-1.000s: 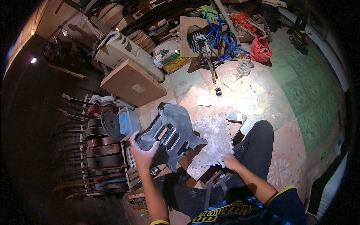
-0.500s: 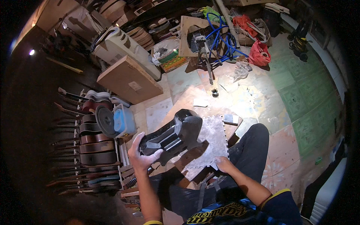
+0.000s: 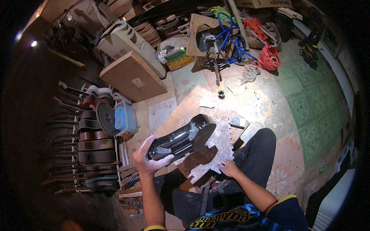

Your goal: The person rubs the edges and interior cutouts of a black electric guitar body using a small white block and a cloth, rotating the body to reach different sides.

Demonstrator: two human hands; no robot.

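Closest to us, our right hand (image 3: 229, 168) rests by the lower edge of the grey foam mat (image 3: 222, 140). Its fingers curl in, and we cannot tell if its grip has anything in it. Our left hand (image 3: 149, 161) grips one end of the black electric guitar body (image 3: 179, 138), thumb on one side and fingers on the other. We hold the body up and tilted, and its shadow falls on the mat. Its shape looks cut already. We see no neck or strings on it, so much seems left before it is a whole guitar. Some parts shine and some look dull, so we cannot tell if its skin is finished. Farther off are a blue tub (image 3: 120, 118) and a blue hose (image 3: 239, 49).
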